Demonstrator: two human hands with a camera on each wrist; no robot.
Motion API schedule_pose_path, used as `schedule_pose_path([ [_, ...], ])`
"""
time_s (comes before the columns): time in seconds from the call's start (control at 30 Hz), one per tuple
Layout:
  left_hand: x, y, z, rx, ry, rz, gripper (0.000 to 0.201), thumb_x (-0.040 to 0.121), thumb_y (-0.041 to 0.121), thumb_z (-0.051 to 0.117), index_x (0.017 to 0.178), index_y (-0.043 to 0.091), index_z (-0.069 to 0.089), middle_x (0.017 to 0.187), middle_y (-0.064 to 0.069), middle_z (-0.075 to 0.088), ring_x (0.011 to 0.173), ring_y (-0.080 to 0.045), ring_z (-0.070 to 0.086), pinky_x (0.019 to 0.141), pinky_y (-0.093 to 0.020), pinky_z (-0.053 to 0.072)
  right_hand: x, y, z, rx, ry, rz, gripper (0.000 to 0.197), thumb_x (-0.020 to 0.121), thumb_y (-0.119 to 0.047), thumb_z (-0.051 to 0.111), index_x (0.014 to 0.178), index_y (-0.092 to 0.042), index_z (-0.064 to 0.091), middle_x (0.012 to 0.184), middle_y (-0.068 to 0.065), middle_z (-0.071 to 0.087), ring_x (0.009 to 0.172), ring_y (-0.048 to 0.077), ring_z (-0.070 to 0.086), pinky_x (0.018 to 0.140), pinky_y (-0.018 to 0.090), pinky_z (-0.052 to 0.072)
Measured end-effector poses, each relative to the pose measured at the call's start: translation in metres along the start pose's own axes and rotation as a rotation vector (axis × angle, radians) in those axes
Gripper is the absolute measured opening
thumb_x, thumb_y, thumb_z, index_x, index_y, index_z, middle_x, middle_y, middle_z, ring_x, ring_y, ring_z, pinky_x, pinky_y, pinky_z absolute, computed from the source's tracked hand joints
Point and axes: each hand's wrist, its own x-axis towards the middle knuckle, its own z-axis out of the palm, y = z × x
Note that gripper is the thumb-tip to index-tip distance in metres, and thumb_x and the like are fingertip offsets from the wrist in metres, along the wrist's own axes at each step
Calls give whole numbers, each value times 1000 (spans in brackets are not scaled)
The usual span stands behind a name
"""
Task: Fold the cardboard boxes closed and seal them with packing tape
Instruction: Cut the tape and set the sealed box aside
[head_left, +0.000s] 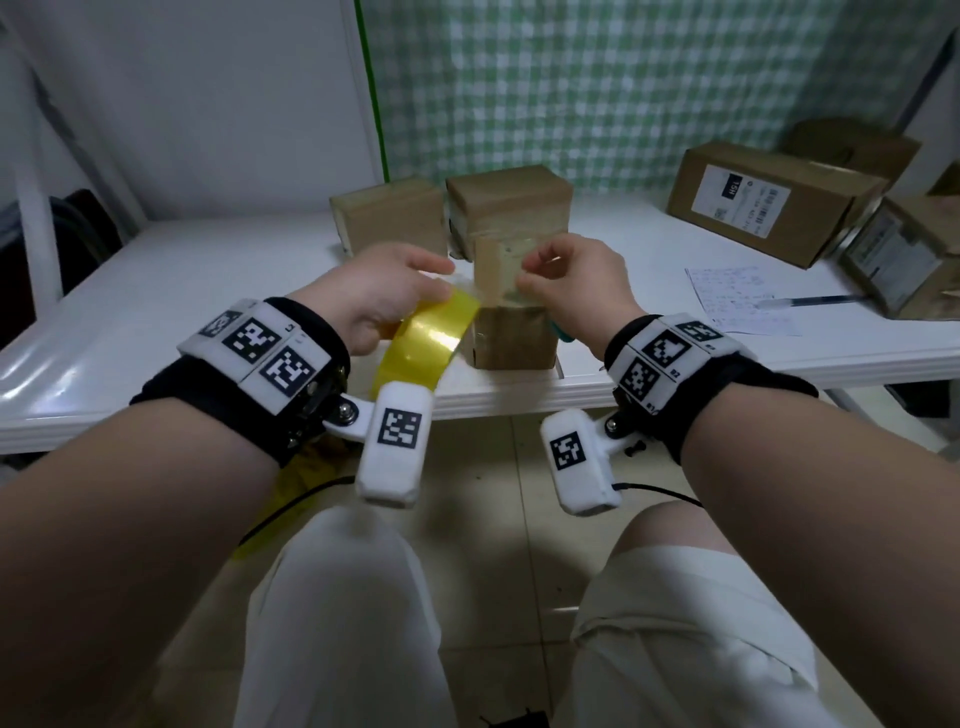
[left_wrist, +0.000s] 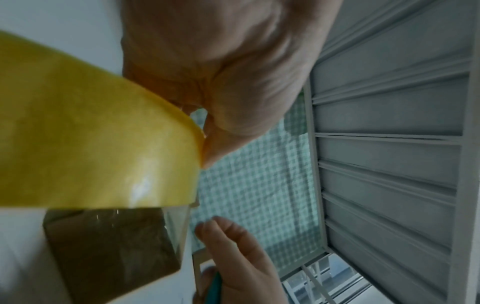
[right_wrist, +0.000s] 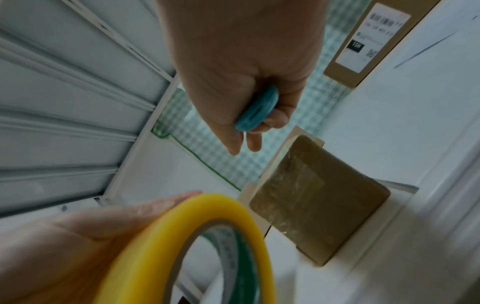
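Observation:
A small brown cardboard box (head_left: 511, 338) stands at the front edge of the white table (head_left: 156, 312). My left hand (head_left: 415, 283) grips a yellow roll of packing tape (head_left: 426, 338) just left of the box. A clear strip of tape (head_left: 496, 267) runs from the roll above the box to my right hand (head_left: 540, 275), whose thumb and forefinger pinch its free end. The other fingers of that hand curl round a teal tool (right_wrist: 257, 109). In the right wrist view the box (right_wrist: 319, 193) shows glossy tape on its top, with the roll (right_wrist: 197, 236) close in front.
Two taped brown boxes (head_left: 389, 213) (head_left: 509, 202) stand behind the small one. A labelled carton (head_left: 769, 202) and more boxes (head_left: 904, 254) fill the right back of the table. A written sheet (head_left: 737, 296) with a pen (head_left: 810, 300) lies to the right.

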Motion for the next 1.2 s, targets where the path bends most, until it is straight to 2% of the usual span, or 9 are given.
schedule_pose_path([
  [0.1, 15, -5, -5, 165, 169, 84, 42, 89, 6, 58, 130, 15, 54, 109, -4, 54, 89, -18, 56, 66, -22, 43, 5, 9, -7, -43, 18, 35, 4, 83, -19, 67, 87, -19, 67, 91, 0, 67, 79, 15, 59, 77, 31, 54],
  [0.27, 41, -21, 0, 602, 312, 142, 47, 88, 11, 55, 135, 19, 51, 138, -15, 39, 122, -31, 47, 104, -29, 34, 9, 21, -12, -143, -45, 82, 19, 88, -28, 63, 103, -19, 70, 92, -2, 61, 78, 13, 57, 64, 19, 44],
  [0.4, 56, -39, 11, 726, 322, 124, 43, 92, 13, 51, 134, 16, 49, 141, -15, 28, 115, -34, 51, 101, -32, 36, 14, 31, -9, -166, -78, 126, 23, 89, -29, 61, 108, -19, 69, 86, -7, 55, 89, 15, 57, 84, 27, 47],
  [0.47, 64, -47, 15, 770, 326, 123, 38, 92, 16, 54, 130, 15, 52, 140, -14, 30, 109, -33, 54, 95, -33, 40, 16, 37, -6, -125, -84, 156, 20, 88, -28, 62, 105, -20, 69, 78, -10, 54, 86, 14, 56, 85, 27, 48],
  [0.67, 76, -50, 25, 911, 158, 62, 49, 88, 30, 63, 133, 15, 50, 138, -16, 34, 107, -32, 56, 94, -35, 41, 20, 46, 0, 39, -125, 217, 13, 87, -27, 63, 99, -22, 63, 83, -3, 60, 65, 5, 50, 57, 20, 39],
  [0.77, 77, -44, 23, 949, 83, 26, 67, 82, 30, 69, 142, 18, 40, 140, -17, 30, 117, -33, 49, 100, -37, 39, 20, 47, -1, 93, -149, 238, 9, 87, -27, 63, 95, -25, 61, 92, 1, 64, 65, 6, 49, 58, 21, 38],
  [0.9, 70, -20, 28, 932, -22, 206, 97, 67, 38, 82, 147, 24, 29, 146, -13, 28, 134, -32, 31, 110, -39, 30, 21, 49, -1, 151, -161, 264, 8, 87, -26, 65, 95, -25, 62, 97, 4, 66, 76, 14, 55, 66, 24, 41],
  [1.0, 71, -8, 43, 879, -70, 367, 94, 70, 51, 74, 147, 23, 29, 149, -5, 33, 136, -24, 32, 112, -41, 29, 20, 49, -1, 168, -172, 269, 6, 88, -25, 64, 93, -25, 61, 101, 8, 68, 73, 15, 52, 61, 24, 40],
  [1.2, 80, -25, 68, 855, -17, 430, 77, 79, 63, 57, 144, 26, 38, 153, 2, 31, 145, -25, 15, 116, -47, 19, 21, 51, -2, 162, -170, 272, 5, 88, -24, 63, 93, -26, 62, 99, 8, 68, 58, 9, 44, 53, 22, 34],
])
